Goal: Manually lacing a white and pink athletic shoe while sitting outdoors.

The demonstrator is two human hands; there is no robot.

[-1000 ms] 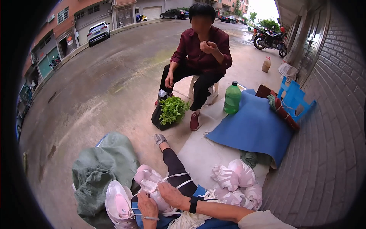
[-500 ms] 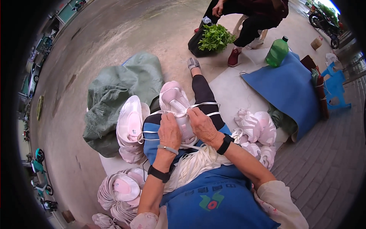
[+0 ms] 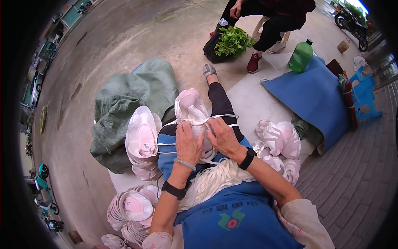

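A pale pink and white shoe [image 3: 191, 101] lies across my lap with its toe pointing away from me. White shoelace [image 3: 226, 115] runs across its eyelet area, loose ends trailing to both sides. My left hand [image 3: 189, 143] grips the left edge of the lacing opening, thumb inward. Opposite it, my right hand [image 3: 224, 135] grips the right edge, its thumb close to the left one. Fingers cover part of the tongue and the lower eyelets. A bundle of white laces [image 3: 215, 178] rests on my blue apron [image 3: 244, 220], just below the hands.
Stacked pink shoe uppers [image 3: 143, 137] stand left of my knee, with more uppers [image 3: 132, 207] lower left and others [image 3: 282, 143] at right. A green tarp [image 3: 132, 99] lies beyond. A green bottle [image 3: 300, 57] sits by a blue mat [image 3: 315, 95]. Ahead, a person sits behind leafy greens [image 3: 233, 42].
Both hands have shifted from the outstretched lace to the edges of the shoe's opening, thumbs now turned inward. The lace lies closer across the shoe.
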